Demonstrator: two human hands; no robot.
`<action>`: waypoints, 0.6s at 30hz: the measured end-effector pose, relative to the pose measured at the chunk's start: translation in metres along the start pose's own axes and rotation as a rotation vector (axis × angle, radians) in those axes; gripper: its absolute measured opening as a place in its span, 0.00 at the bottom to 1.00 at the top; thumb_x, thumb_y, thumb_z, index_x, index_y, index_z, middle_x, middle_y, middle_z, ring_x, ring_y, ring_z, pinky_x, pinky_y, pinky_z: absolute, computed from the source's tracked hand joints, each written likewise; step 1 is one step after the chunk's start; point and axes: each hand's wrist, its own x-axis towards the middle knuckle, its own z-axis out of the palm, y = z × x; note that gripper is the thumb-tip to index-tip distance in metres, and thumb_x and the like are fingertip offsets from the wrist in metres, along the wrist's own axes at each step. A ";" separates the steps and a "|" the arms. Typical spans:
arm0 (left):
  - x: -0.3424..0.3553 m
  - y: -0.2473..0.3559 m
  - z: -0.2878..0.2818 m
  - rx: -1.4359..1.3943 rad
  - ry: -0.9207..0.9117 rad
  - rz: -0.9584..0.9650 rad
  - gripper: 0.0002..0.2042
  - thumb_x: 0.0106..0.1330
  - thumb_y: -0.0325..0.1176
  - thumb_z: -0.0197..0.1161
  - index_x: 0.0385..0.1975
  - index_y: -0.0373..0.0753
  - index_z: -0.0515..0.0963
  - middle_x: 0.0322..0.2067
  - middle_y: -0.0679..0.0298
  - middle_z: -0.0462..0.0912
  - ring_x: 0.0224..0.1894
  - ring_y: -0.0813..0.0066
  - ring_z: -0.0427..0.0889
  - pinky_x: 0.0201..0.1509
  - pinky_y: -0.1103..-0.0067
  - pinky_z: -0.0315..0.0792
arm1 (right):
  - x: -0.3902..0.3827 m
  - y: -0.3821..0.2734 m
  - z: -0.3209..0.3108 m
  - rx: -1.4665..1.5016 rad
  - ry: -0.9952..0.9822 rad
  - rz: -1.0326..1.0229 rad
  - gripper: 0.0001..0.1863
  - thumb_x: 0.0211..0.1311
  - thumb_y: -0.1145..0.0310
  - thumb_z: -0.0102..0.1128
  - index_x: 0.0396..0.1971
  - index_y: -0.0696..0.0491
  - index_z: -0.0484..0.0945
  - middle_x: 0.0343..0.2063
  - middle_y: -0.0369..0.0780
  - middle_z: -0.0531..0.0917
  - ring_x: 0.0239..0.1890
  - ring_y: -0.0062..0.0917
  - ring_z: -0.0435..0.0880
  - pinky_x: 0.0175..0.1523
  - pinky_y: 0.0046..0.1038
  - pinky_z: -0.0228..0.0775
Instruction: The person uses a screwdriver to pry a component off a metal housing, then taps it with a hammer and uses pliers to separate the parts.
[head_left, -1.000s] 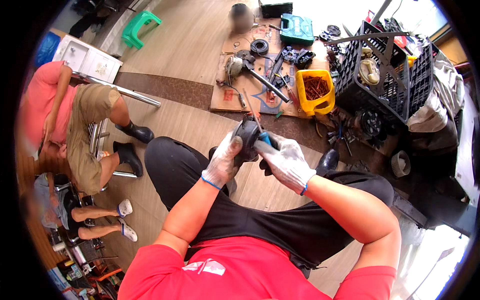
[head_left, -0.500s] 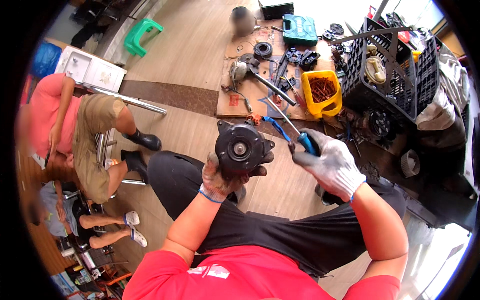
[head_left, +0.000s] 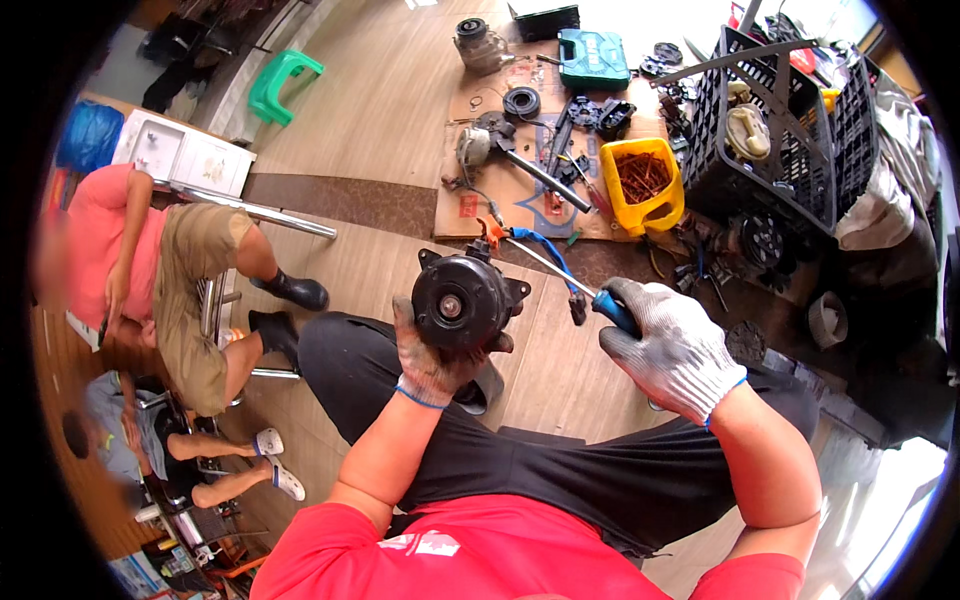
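Observation:
My left hand [head_left: 432, 368], in a soiled work glove, holds a round black electric motor [head_left: 440, 327] above my lap, fingers wrapped under it. Its shaft end faces up at me. An orange connector [head_left: 491, 233] and a blue cable [head_left: 552, 256] with a dark plug end come off its far side. A screwdriver [head_left: 613, 310] with a blue handle and a long metal shaft is gripped in my gloved right hand [head_left: 672, 350]. The screwdriver's tip points left, close to the orange connector; whether it touches cannot be made out.
A cardboard sheet [head_left: 475, 207] ahead bears motor parts, a teal tool case [head_left: 592, 60] and a yellow cut-open container [head_left: 608, 180] of copper-coloured scraps. Black crates [head_left: 775, 180] stand at the right. Two people sit at the left, near a green stool [head_left: 268, 95].
The motor has shifted slightly left and down in my left hand. My right hand has turned the screwdriver lower, bringing its tip from above the cable to beside the orange connector.

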 end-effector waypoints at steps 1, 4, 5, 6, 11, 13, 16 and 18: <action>-0.001 0.000 -0.001 0.001 0.050 -0.002 0.50 0.58 0.73 0.67 0.74 0.45 0.64 0.67 0.38 0.70 0.66 0.32 0.74 0.51 0.44 0.84 | 0.000 0.002 0.002 -0.014 0.029 -0.011 0.13 0.64 0.64 0.63 0.43 0.55 0.79 0.33 0.52 0.83 0.38 0.50 0.85 0.42 0.46 0.78; 0.002 -0.003 0.004 0.011 0.088 -0.009 0.48 0.58 0.72 0.66 0.73 0.45 0.67 0.66 0.41 0.73 0.64 0.35 0.77 0.50 0.46 0.84 | -0.001 0.006 -0.001 -0.065 0.105 0.007 0.13 0.62 0.64 0.64 0.41 0.56 0.78 0.36 0.52 0.84 0.40 0.51 0.86 0.45 0.47 0.79; 0.002 -0.002 0.007 0.019 0.086 -0.008 0.48 0.58 0.72 0.66 0.73 0.45 0.67 0.66 0.42 0.74 0.63 0.36 0.78 0.49 0.47 0.84 | 0.002 0.005 -0.005 -0.065 0.135 0.015 0.14 0.61 0.64 0.64 0.42 0.56 0.79 0.38 0.52 0.84 0.41 0.51 0.86 0.46 0.46 0.79; 0.003 -0.002 0.006 0.032 0.059 0.014 0.48 0.59 0.73 0.64 0.73 0.44 0.67 0.66 0.43 0.74 0.63 0.37 0.78 0.50 0.46 0.84 | 0.004 0.006 -0.009 -0.065 0.167 0.029 0.15 0.61 0.64 0.64 0.43 0.56 0.79 0.39 0.53 0.85 0.43 0.51 0.86 0.48 0.46 0.79; -0.001 0.040 0.033 0.398 0.235 0.188 0.43 0.65 0.71 0.59 0.70 0.43 0.69 0.61 0.50 0.80 0.58 0.46 0.84 0.45 0.49 0.86 | 0.024 0.012 -0.027 0.094 0.330 -0.060 0.16 0.65 0.63 0.63 0.47 0.56 0.82 0.41 0.53 0.86 0.45 0.49 0.86 0.51 0.43 0.79; -0.001 0.074 0.069 0.699 0.243 0.298 0.38 0.68 0.67 0.59 0.68 0.42 0.71 0.58 0.53 0.83 0.56 0.51 0.86 0.42 0.52 0.88 | 0.033 0.014 -0.029 0.102 0.395 -0.106 0.17 0.66 0.61 0.63 0.49 0.56 0.82 0.38 0.54 0.86 0.43 0.50 0.86 0.49 0.43 0.79; 0.022 0.122 0.131 1.017 0.205 0.320 0.31 0.72 0.59 0.58 0.65 0.42 0.72 0.55 0.56 0.84 0.51 0.57 0.89 0.42 0.56 0.89 | 0.038 0.017 -0.033 0.079 0.443 -0.041 0.19 0.69 0.58 0.62 0.52 0.55 0.83 0.38 0.54 0.87 0.40 0.48 0.88 0.47 0.41 0.80; 0.051 0.145 0.152 1.032 0.186 0.293 0.25 0.76 0.52 0.56 0.64 0.42 0.73 0.55 0.55 0.84 0.49 0.59 0.90 0.41 0.58 0.90 | 0.033 0.006 -0.049 0.099 0.432 -0.017 0.21 0.68 0.56 0.63 0.54 0.54 0.82 0.38 0.54 0.87 0.40 0.48 0.88 0.47 0.41 0.81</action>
